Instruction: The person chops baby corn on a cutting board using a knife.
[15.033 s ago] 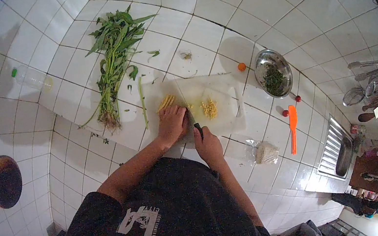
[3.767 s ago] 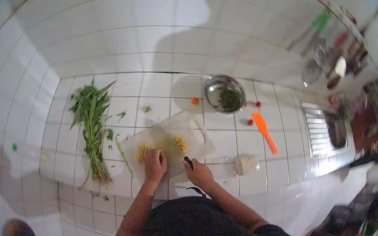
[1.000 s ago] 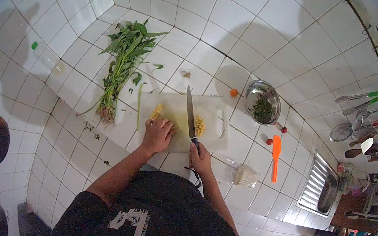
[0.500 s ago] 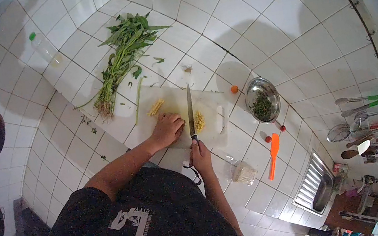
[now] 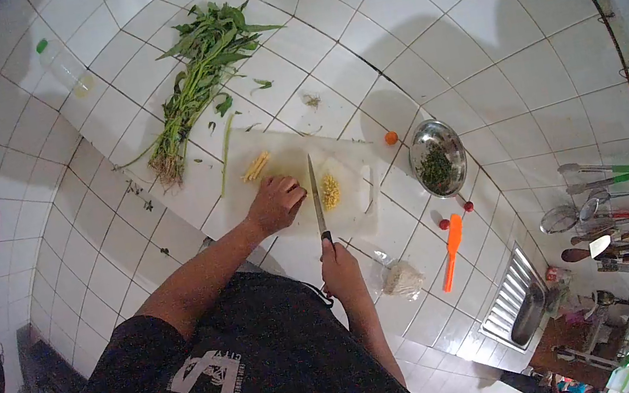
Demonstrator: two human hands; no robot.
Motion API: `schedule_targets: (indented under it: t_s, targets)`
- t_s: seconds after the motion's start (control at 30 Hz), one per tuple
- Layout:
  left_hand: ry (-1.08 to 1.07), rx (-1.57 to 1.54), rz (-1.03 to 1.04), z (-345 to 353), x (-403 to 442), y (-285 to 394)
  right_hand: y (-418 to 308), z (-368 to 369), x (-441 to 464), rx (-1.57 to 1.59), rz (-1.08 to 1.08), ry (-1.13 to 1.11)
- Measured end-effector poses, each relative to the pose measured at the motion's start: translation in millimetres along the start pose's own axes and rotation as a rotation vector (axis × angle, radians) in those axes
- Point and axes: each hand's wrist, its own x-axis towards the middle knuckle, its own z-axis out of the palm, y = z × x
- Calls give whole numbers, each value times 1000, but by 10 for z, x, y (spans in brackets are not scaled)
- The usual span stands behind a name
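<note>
A kitchen knife [image 5: 316,196] stands blade-forward over a pale cutting board [image 5: 355,221]; my right hand [image 5: 341,269] is wrapped round its dark handle. To the left of the blade my left hand [image 5: 279,204] rests on the board with fingers curled together, and what lies under the fingertips is hidden. Pale yellow strips [image 5: 255,166] lie just beyond that hand. Finely cut yellow pieces [image 5: 331,192] form a small pile close to the right side of the blade.
Leafy green stems [image 5: 202,83] lie at the back left. On the right are a metal bowl [image 5: 445,135] with chopped greens, an orange fruit [image 5: 391,137], small red fruits [image 5: 468,207], an orange spatula [image 5: 452,253] and a plastic bag [image 5: 403,279]. A bottle [image 5: 66,69] stands far left.
The view has shifted slightly. Both hands stay in nearly the same places on the board, with the knife still in the right hand and its blade beside the left fingers.
</note>
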Motion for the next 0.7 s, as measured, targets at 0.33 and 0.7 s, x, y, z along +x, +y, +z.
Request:
schedule_targets:
  t_s: [0.33, 0.7]
  targets:
    - [-88, -31, -49, 14, -28, -29, 1, 320, 378, -50, -194, 136]
    - [-93, -28, -53, -26, 4, -10, -500, -100, 62, -54, 45, -93]
